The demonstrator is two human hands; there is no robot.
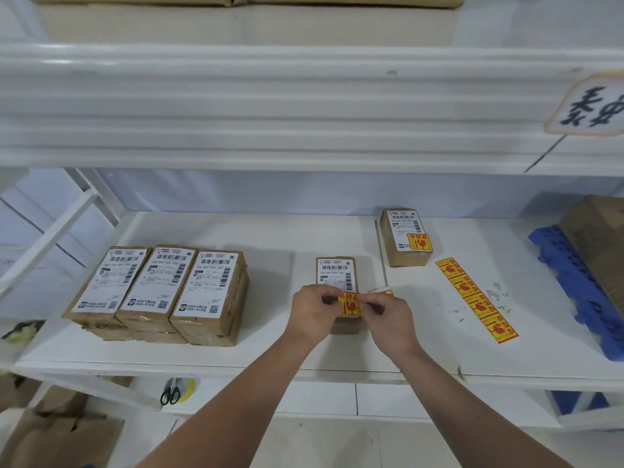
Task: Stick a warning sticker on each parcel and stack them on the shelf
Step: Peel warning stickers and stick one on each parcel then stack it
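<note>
A small brown parcel (336, 270) with a white shipping label lies on the white shelf (270, 238) in front of me. Over its near end, my left hand (312, 314) and my right hand (390, 320) each pinch one side of a yellow and red warning sticker (349, 305). Another parcel (405, 236) at the back right bears a warning sticker on its label. A strip of several yellow warning stickers (476, 300) lies to the right. Stacked parcels (158, 292) with white labels sit in a row at the left.
A blue plastic pallet (580, 288) with a cardboard box (597, 231) on it stands at the far right. Scissors (170, 393) and a tape roll lie on the lower level. An upper shelf beam (270, 106) hangs overhead. Brown paper bags (57, 427) sit at the lower left.
</note>
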